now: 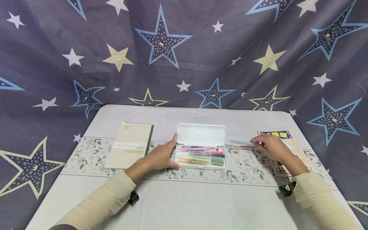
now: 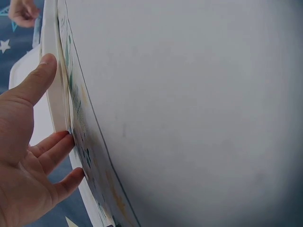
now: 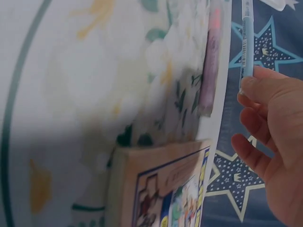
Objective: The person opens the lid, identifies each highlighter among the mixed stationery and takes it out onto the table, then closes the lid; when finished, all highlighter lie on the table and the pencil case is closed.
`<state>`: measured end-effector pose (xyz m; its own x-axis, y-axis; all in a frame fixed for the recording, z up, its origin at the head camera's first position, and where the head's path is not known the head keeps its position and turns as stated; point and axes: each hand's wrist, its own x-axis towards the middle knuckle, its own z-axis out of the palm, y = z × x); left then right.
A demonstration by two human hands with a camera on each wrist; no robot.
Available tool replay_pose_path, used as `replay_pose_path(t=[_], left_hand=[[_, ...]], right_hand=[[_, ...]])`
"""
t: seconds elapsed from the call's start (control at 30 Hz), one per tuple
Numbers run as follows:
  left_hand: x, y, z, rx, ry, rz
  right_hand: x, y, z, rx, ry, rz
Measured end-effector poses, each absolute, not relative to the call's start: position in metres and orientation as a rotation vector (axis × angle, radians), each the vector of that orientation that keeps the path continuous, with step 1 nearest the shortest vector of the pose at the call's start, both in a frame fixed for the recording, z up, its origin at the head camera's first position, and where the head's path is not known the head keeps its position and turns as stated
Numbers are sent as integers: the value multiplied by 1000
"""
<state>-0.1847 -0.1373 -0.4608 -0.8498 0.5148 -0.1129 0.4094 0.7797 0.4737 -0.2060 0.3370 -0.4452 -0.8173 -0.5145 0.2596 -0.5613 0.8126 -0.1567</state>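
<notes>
A white pencil case lies with its lid raised and pens of several colours inside. A small greenish block occupies its front right compartment. My left hand touches the case's left end, its thumb at the near corner and its fingers spread toward the hinge. My right hand pinches the end of a light blue pen between thumb and forefinger, to the right of the case. Beneath the blue pen, a pink-and-purple pen lies on the table; the other fingers are loosely bent.
A beige notebook marked Gambit lies left of the case. To the right, partly under my right forearm, is a comic-style book. A floral strip crosses the white table, and a star-patterned cloth hangs behind it.
</notes>
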Motion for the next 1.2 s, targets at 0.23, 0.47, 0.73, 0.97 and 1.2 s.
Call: replay_pose_path(t=[0.23,0.47,0.73,0.97,1.2], left_hand=[[-184,-137,-460,720,2738,647],[-184,-137,-460,720,2735,660],[-185,-138,-461,725,2737,654],[-184,-138,-460,734,2737,667],[-183,-137,-460,728,2741,670]], right_hand=[[-212,344,-451,793,-2840,304],[-215,346,-452,765,-2894,283],[-219,347,-454,734,-2934,287],[-220,345,-457,733,-2924,281],[-222,345,-459,718,-2960,280]])
